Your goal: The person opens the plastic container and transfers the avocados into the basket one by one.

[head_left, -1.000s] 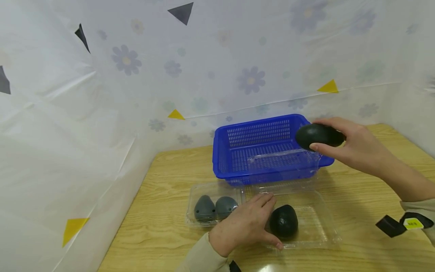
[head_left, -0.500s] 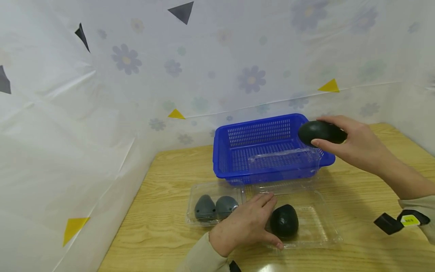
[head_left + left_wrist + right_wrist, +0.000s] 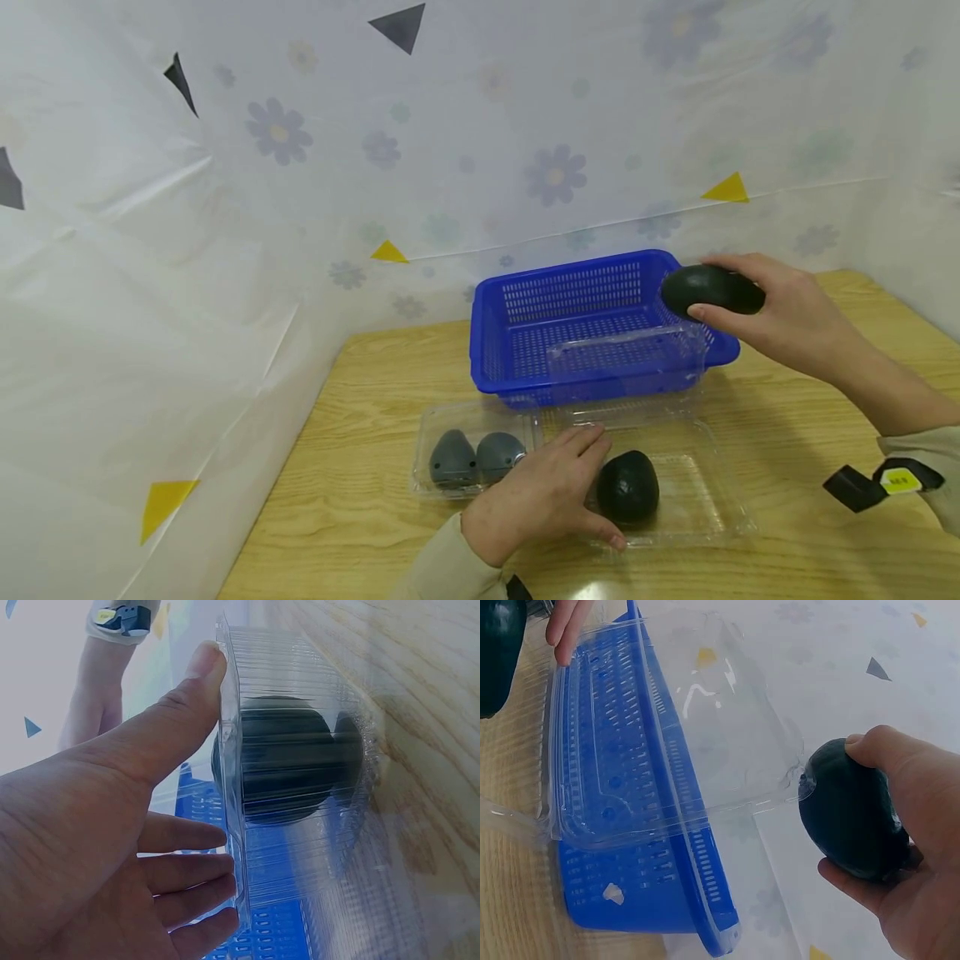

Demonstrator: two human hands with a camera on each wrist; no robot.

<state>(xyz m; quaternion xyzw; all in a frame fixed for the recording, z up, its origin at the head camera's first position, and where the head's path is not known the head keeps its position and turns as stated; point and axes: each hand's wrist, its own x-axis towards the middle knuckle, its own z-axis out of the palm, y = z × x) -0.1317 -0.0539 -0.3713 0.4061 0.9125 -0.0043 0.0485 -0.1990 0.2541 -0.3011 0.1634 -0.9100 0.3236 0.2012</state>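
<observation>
My blue basket (image 3: 577, 333) sits before a white sheet (image 3: 300, 167) printed with pale purple flowers; my avocados (image 3: 708, 290) are near-black, the tabletop (image 3: 360, 400) light woodgrain.

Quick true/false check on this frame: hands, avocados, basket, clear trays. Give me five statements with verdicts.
1. The right hand grips a dark avocado. True.
2. That avocado lies on the floor of the blue basket. False: it is held at the basket's right rim.
3. The left hand holds an avocado. False: it rests on the open clear tray, fingers straight.
4. One avocado in the tray lies in that tray. True.
5. The small closed box is empty. False: it holds two grey pieces.
</observation>
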